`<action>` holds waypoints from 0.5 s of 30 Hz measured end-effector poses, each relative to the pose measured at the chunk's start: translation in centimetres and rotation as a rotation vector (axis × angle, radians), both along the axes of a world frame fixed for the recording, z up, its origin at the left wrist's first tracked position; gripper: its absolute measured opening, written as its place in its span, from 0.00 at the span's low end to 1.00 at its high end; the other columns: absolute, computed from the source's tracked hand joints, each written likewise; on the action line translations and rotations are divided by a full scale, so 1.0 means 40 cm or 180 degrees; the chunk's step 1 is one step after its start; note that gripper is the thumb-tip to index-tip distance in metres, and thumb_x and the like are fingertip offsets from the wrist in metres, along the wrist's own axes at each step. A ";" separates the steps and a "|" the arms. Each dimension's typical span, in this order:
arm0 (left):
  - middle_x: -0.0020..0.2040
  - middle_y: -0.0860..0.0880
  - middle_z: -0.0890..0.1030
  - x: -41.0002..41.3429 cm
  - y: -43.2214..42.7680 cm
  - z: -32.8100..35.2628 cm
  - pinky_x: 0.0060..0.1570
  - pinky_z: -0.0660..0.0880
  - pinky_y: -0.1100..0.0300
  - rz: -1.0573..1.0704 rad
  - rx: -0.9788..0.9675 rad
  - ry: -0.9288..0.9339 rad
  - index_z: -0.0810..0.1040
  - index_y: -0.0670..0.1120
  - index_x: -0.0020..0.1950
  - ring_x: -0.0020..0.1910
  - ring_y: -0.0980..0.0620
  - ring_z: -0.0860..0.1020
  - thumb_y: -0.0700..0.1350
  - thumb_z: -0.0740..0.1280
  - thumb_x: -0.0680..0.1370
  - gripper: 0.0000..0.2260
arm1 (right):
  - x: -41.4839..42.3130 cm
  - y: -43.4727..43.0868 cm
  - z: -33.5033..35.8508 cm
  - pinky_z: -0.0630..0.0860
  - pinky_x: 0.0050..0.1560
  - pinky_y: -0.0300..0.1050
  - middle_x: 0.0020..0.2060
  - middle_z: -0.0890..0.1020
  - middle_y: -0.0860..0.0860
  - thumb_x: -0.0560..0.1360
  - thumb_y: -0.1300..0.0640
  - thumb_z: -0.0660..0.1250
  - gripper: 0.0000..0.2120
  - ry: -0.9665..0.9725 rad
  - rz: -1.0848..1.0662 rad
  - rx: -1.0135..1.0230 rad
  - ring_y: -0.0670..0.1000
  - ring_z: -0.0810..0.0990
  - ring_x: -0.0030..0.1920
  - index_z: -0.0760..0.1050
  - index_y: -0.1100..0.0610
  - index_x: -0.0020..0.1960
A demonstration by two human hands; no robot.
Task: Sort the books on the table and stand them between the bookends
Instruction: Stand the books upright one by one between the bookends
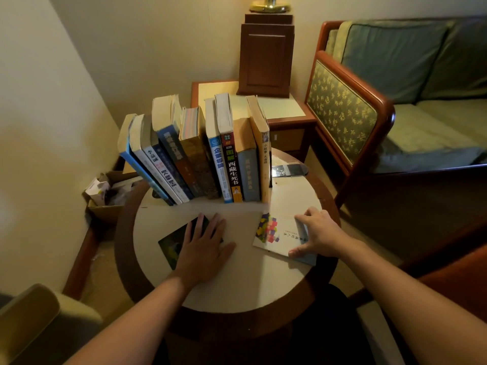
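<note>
Several books (200,154) stand in a row at the back of the round table (237,291); those on the left lean leftward. A dark bookend (270,167) shows at the row's right end. A dark-covered book (172,242) lies flat at the front left, and my left hand (203,248) rests flat on it with straight fingers. At the front right lies a white book (274,233) with coloured squares on its cover. My right hand (319,233) lies on its right side, with the fingers bent over the far edge and the thumb on the near edge.
A wooden side table (290,111) with a lamp base (266,54) stands behind the round table. A green sofa (395,101) is at the right. An open cardboard box (105,196) of scraps sits on the floor at the left. A chair arm (31,317) is at the lower left.
</note>
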State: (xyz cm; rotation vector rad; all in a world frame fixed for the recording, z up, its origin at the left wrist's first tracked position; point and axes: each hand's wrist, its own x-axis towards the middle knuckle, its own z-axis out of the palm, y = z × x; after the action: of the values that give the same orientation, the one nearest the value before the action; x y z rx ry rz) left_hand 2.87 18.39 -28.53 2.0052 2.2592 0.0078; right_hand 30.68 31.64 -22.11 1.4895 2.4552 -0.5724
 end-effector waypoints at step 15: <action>0.83 0.52 0.44 -0.002 -0.003 -0.010 0.76 0.34 0.45 0.0004 -0.0021 -0.0061 0.46 0.53 0.83 0.80 0.44 0.36 0.70 0.35 0.76 0.38 | -0.023 -0.009 0.022 0.70 0.61 0.47 0.62 0.69 0.49 0.58 0.29 0.76 0.51 -0.0159 -0.0069 -0.0038 0.49 0.67 0.58 0.62 0.50 0.72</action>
State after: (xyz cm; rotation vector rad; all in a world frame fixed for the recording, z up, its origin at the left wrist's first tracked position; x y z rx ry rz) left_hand 2.79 18.29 -28.94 1.9916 2.2461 0.0195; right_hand 29.76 31.29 -21.22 1.5091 2.3968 -0.5465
